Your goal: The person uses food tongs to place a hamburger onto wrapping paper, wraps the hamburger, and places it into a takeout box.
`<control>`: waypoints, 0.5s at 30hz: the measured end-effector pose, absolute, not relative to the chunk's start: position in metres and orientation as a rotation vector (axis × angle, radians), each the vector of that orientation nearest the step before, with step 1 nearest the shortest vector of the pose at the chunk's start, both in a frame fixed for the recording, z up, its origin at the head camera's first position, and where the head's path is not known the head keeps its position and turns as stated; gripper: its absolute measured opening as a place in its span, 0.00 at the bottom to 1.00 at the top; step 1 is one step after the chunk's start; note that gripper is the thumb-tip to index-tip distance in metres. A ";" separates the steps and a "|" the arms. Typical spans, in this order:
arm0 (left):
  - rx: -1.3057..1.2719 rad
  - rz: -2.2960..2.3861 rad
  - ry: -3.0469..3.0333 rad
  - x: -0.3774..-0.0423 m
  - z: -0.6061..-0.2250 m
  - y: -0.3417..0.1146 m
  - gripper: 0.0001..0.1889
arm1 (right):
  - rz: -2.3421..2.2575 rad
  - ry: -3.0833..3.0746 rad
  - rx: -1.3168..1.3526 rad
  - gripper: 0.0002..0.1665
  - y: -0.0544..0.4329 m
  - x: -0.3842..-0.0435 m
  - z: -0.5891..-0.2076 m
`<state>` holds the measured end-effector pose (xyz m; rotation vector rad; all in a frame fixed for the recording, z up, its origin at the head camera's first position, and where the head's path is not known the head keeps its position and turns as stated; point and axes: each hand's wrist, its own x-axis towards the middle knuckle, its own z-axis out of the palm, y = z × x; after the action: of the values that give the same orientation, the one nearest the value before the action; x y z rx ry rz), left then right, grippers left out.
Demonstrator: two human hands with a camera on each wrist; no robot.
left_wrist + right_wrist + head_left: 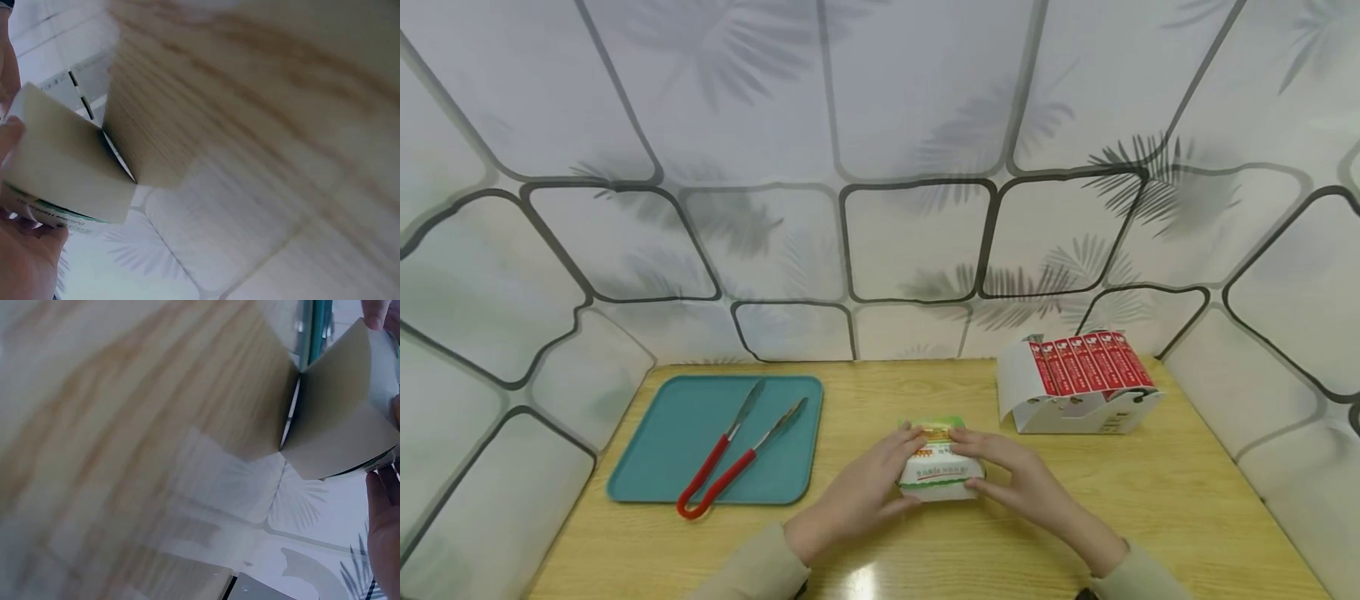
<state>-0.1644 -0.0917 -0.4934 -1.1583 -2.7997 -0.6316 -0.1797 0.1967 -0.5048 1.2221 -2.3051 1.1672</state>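
A small white paper hamburger box (938,473) with green edging and printed lettering stands on the wooden table in front of me. My left hand (867,485) holds it from the left, fingers over the upper edge and thumb low at the near side. From the other side my right hand (1024,477) grips it in much the same way. In the left wrist view the plain side of the box (69,150) faces the camera, with fingers at its edges. The right wrist view shows another plain side of the box (344,419), its bottom edge at the tabletop.
To the left lies a teal tray (655,437), with red-handled metal tongs (718,454) across it, their bend over the near rim. At the back right stands a white carton (1022,379) holding a row of red packs (1090,364). Patterned walls (917,242) border the table (1150,500).
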 end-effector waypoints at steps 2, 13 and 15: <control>-1.170 -0.503 -2.794 -0.165 -0.495 -0.092 0.42 | 1.112 -2.298 1.236 0.38 0.197 -0.182 -0.508; -1.215 -0.159 -2.768 -0.169 -0.496 -0.093 0.37 | 0.666 -2.166 1.339 0.37 0.197 -0.194 -0.514; -1.223 -0.129 -2.747 -0.169 -0.496 -0.093 0.35 | 0.621 -2.157 1.347 0.37 0.197 -0.195 -0.515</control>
<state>-0.1688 -0.0934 -0.4964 -1.2233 -2.7474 -0.1288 -0.1954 0.1965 -0.5148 1.3471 -2.1573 0.6212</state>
